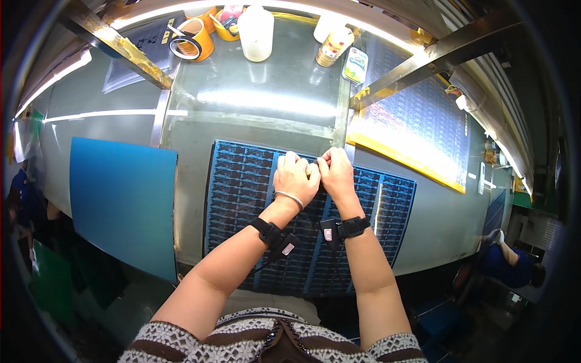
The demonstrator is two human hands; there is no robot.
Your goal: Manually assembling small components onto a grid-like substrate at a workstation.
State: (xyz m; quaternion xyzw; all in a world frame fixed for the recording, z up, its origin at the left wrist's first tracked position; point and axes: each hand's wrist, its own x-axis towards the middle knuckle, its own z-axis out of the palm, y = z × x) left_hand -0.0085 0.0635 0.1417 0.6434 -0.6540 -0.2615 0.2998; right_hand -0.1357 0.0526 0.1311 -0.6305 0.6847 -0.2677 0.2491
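Observation:
A blue sheet (239,209) printed with rows of small black shapes lies in front of me on the table. Near its far edge my left hand (295,178) is closed, its thumb and fingers pinched together. Close beside it, my right hand (337,175) is also closed in a pinch, its fingertips almost meeting the left ones. Whatever lies between the fingertips is too small or too hidden to make out. Black straps with small boxes circle both wrists.
A plain blue board (124,206) lies to the left. At the back stand tape rolls (192,41), a white bottle (256,35), a smaller labelled bottle (334,47) and a small tin (355,65). A yellow-edged patterned panel (417,130) lies right, past a metal post (387,81). People work at both sides.

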